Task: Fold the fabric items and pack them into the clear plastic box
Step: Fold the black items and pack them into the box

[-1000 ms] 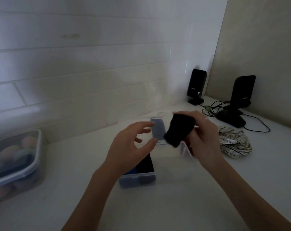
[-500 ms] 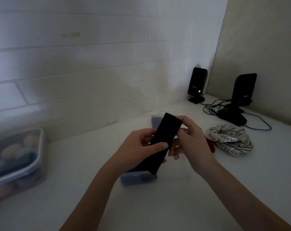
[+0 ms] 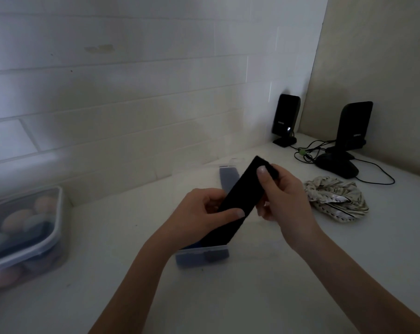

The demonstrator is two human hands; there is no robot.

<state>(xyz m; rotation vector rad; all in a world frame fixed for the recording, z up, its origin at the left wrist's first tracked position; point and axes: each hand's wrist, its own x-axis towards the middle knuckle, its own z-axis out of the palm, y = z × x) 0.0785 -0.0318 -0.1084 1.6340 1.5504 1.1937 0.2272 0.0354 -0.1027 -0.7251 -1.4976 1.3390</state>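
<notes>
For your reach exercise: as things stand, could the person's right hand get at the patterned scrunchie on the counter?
Probably yes, once freed: the patterned scrunchie lies uncovered just beside the right hand, but that hand's grip is on the black fabric strip.

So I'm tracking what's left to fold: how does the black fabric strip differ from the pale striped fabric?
The black fabric strip is plain, stretched flat and held by both hands above the clear plastic box; the pale striped fabric is patterned, crumpled and lying untouched on the white counter. Neither is packed.
</notes>
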